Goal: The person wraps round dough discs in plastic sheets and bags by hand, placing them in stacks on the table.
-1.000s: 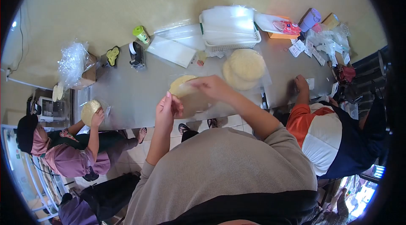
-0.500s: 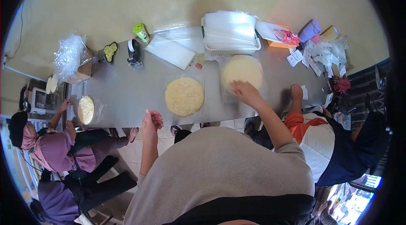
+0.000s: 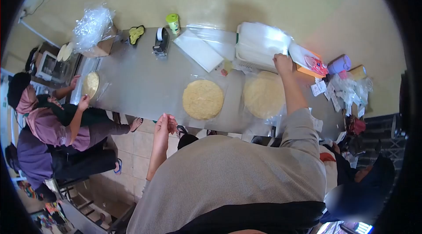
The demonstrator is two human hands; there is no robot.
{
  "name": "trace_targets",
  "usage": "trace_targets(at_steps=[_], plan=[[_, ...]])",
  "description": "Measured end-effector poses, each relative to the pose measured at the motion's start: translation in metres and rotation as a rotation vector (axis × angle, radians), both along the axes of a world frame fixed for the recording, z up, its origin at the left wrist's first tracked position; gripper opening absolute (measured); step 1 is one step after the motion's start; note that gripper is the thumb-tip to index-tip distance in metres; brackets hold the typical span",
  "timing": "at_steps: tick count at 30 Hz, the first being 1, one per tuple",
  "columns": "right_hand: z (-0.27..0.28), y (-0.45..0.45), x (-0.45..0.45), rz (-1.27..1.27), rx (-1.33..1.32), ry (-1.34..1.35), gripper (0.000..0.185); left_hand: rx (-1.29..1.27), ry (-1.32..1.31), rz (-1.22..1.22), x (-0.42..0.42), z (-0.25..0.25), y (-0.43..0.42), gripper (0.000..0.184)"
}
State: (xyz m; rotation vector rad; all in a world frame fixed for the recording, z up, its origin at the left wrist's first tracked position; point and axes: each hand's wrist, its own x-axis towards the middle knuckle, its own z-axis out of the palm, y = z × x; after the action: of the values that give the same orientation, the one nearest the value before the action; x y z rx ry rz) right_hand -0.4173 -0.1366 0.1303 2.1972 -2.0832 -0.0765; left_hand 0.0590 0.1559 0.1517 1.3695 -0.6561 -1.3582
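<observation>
My right hand (image 3: 282,63) is at the front right edge of a white basket (image 3: 259,66) stacked with clear plastic sheets (image 3: 263,40). Its fingers are curled together, and whatever they pinch is too small to name. My left hand (image 3: 165,126) hovers by the table's near edge, fingers loosely apart and holding nothing. Between the hands, a round, flat yellowish disc (image 3: 203,100) lies on clear plastic. To its right, another pale disc (image 3: 263,95) rests under or in plastic, just below the basket.
On the metal table (image 3: 140,75) are a tape dispenser (image 3: 161,42), a green canister (image 3: 172,23), a white board (image 3: 198,51) and an orange box (image 3: 310,70). A co-worker at left handles another disc (image 3: 91,85). Another person sits at right.
My right hand has moved from above the right-hand disc to the basket's edge. The camera view has shifted. The nearer disc, earlier at my hands, now lies flat on the table.
</observation>
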Motion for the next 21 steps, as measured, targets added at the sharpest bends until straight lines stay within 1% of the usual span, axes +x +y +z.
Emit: trace_targets(at_steps=[3, 4, 7, 9, 10, 12, 14, 16, 19, 21], plan=[[0.039, -0.001, 0.024, 0.092, -0.010, -0.218, 0.021, 0.026, 0.000, 0.030, 0.004, -0.006, 0.008, 0.036], [0.050, -0.002, 0.033, 0.144, -0.042, -0.243, 0.023, 0.039, 0.002, 0.038, 0.005, -0.008, 0.010, 0.037], [0.085, 0.003, 0.071, 0.173, 0.120, -0.728, 0.026, 0.049, 0.005, 0.010, 0.007, -0.012, 0.007, 0.030], [0.113, 0.016, 0.108, 0.080, 0.299, -0.949, 0.026, 0.021, -0.052, -0.054, -0.001, -0.017, -0.003, 0.023], [0.118, 0.023, 0.126, 0.037, 0.393, -1.060, 0.026, 0.005, -0.087, -0.081, -0.007, -0.017, -0.009, 0.020], [0.104, 0.031, 0.153, 0.089, 0.451, -1.312, 0.024, -0.052, -0.215, -0.180, -0.026, -0.013, -0.028, 0.020], [0.099, 0.049, 0.183, 0.109, 0.547, -1.510, 0.024, -0.289, -0.368, -0.137, -0.055, -0.016, -0.046, 0.031], [0.105, 0.075, 0.217, 0.096, 0.675, -1.650, 0.029, -0.422, -0.727, -0.089, -0.070, 0.010, -0.061, 0.039], [0.094, 0.102, 0.247, 0.088, 0.799, -1.723, 0.032, -0.535, -1.044, 0.043, -0.068, 0.000, -0.083, 0.033], [0.080, 0.114, 0.259, 0.043, 0.844, -1.853, 0.033, -0.487, -1.092, -0.013, -0.052, -0.012, -0.086, 0.026]])
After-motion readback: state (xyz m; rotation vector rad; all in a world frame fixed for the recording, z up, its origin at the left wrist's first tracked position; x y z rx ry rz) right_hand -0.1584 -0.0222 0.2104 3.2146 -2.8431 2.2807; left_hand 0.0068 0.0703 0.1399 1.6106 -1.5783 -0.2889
